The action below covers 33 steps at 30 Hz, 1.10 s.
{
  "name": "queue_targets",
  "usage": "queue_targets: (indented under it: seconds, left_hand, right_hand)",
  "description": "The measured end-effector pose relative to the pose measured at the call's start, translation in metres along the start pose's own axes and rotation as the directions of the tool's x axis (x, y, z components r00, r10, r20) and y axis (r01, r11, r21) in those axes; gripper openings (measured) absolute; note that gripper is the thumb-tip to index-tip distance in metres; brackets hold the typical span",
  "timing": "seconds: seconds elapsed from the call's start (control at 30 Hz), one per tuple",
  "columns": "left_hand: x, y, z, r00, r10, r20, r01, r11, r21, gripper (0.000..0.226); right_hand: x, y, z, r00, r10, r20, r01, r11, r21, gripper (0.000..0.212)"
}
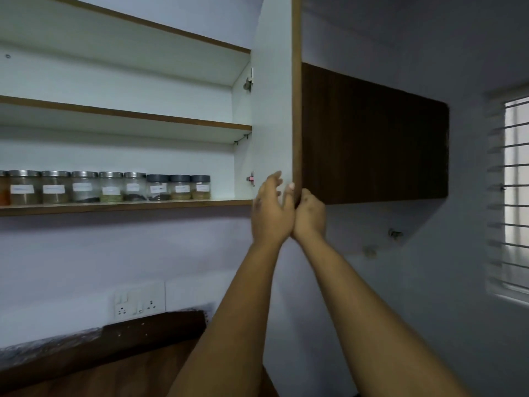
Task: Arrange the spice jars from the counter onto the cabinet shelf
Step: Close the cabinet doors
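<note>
Several labelled spice jars (111, 187) stand in one row on the lowest cabinet shelf (126, 207); most have steel lids, and the three at the right end (179, 187) have dark grey lids. The cabinet door (272, 110) stands open, its white inner face towards me. Both my hands are at its bottom corner. My left hand (270, 210) lies against the inner face with its fingers loosely spread. My right hand (310, 214) grips the door's brown edge, thumb on the inner side and fingers hidden behind the outer face.
Right of the door hangs a closed dark wood cabinet (372, 138). A barred window (515, 196) is at the far right. Below are a wall socket plate (140, 300) and the dark wooden counter (86, 368). Two higher shelves (126, 114) sit above the jars.
</note>
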<state>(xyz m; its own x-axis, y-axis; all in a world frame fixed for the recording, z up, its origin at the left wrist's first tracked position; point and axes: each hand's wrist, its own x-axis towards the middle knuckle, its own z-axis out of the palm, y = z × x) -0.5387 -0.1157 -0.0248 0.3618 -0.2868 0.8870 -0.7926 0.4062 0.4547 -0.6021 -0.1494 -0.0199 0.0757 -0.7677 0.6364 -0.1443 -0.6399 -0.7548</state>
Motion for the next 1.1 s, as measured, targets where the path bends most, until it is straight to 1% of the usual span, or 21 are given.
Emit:
queue_targets:
  seconds: [0.07,0.13,0.17,0.2,0.27,0.3,0.33,0.43,0.53,0.6,0.7,0.83,0.93,1.1]
  left_hand:
    - [0.009,-0.013,-0.028,0.996,-0.025,-0.081,0.019,0.997,-0.077,0.042]
    - [0.017,-0.026,-0.055,0.995,-0.009,-0.096,0.004,0.999,-0.05,0.045]
    - [0.022,-0.032,-0.068,0.996,0.007,-0.093,-0.009,1.0,-0.02,0.047]
    - [0.027,-0.038,-0.079,0.996,0.029,-0.086,-0.028,1.0,0.007,0.05]
    - [0.036,-0.052,-0.102,0.993,0.087,-0.083,-0.085,0.996,0.035,0.055]
    - [0.039,-0.06,-0.113,0.987,0.127,-0.098,-0.121,0.991,0.059,0.055]
    - [0.042,-0.07,-0.124,0.978,0.163,-0.127,-0.152,0.984,0.092,0.052]
    - [0.055,-0.108,-0.156,0.945,0.245,-0.219,-0.204,0.96,0.194,0.04]
    - [0.071,-0.151,-0.183,0.933,0.244,-0.264,-0.182,0.953,0.241,0.034]
    - [0.086,-0.182,-0.2,0.924,0.229,-0.306,-0.151,0.954,0.259,0.031]
    - [0.113,-0.23,-0.225,0.92,0.22,-0.324,-0.115,0.943,0.313,0.03]
    - [0.143,-0.294,-0.246,0.949,0.163,-0.271,-0.044,0.917,0.397,0.035]
    - [0.16,-0.331,-0.254,0.967,0.129,-0.221,-0.033,0.919,0.394,0.039]
    - [0.18,-0.369,-0.267,0.976,0.162,-0.148,-0.067,0.862,0.502,0.043]
  right_hand:
    - [-0.015,-0.014,0.025,0.995,-0.097,0.008,0.097,0.985,-0.144,0.034]
    - [-0.027,-0.025,0.05,0.978,-0.206,0.034,0.207,0.942,-0.263,0.028]
    - [-0.03,-0.028,0.063,0.963,-0.267,0.047,0.269,0.918,-0.291,0.029]
    - [-0.034,-0.03,0.077,0.945,-0.323,0.054,0.324,0.901,-0.289,0.038]
    - [-0.041,-0.03,0.113,0.908,-0.408,0.094,0.418,0.881,-0.222,0.066]
    - [-0.043,-0.032,0.132,0.89,-0.442,0.11,0.455,0.869,-0.195,0.075]
    - [-0.045,-0.035,0.151,0.876,-0.469,0.115,0.483,0.858,-0.177,0.079]
    - [-0.047,-0.045,0.207,0.815,-0.568,0.111,0.579,0.801,-0.151,0.08]
    - [-0.041,-0.05,0.262,0.742,-0.651,0.158,0.67,0.724,-0.165,0.084]
    - [-0.033,-0.053,0.3,0.721,-0.668,0.183,0.692,0.697,-0.186,0.086]
    - [-0.021,-0.061,0.355,0.723,-0.662,0.196,0.69,0.687,-0.229,0.09]
    - [-0.003,-0.06,0.424,0.72,-0.655,0.229,0.69,0.644,-0.329,0.088]
    - [0.012,-0.055,0.461,0.724,-0.641,0.255,0.684,0.619,-0.386,0.085]
    - [0.028,-0.05,0.496,0.729,-0.647,0.222,0.678,0.638,-0.366,0.076]
